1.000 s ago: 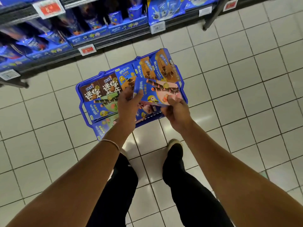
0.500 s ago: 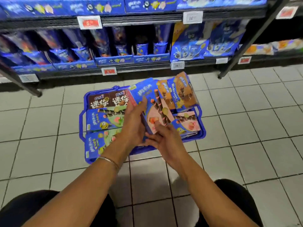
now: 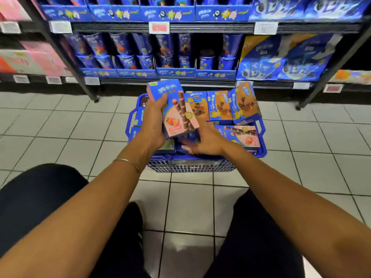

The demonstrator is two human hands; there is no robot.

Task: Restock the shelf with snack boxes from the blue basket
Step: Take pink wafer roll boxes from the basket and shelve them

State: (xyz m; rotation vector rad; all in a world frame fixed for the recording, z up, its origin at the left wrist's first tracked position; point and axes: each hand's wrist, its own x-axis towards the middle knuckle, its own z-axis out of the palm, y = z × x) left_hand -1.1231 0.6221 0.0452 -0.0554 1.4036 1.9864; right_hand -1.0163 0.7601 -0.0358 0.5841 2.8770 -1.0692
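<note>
A blue basket (image 3: 261,151) stands on the tiled floor before the shelf, filled with several snack boxes. My left hand (image 3: 153,121) grips a blue and pink strawberry wafer-roll box (image 3: 176,115) and holds it upright above the basket's left half. My right hand (image 3: 208,140) reaches into the basket below that box, its fingers extended over the boxes lying there. Three brown and blue chocolate boxes (image 3: 244,103) stand on edge at the basket's far right. Another strawberry box (image 3: 243,135) lies flat on the right.
The low shelf (image 3: 174,82) behind the basket holds blue cups in display trays (image 3: 175,72) and large blue cookie packs (image 3: 281,61) at right. Black shelf uprights (image 3: 66,55) stand on the floor. Pink boxes (image 3: 34,59) fill the left rack. My knees frame the foreground.
I have crouched lower, bringing the shelf closer. My left hand has lifted the strawberry box upright out of the basket, and my right hand has let it go and dropped toward the boxes underneath.
</note>
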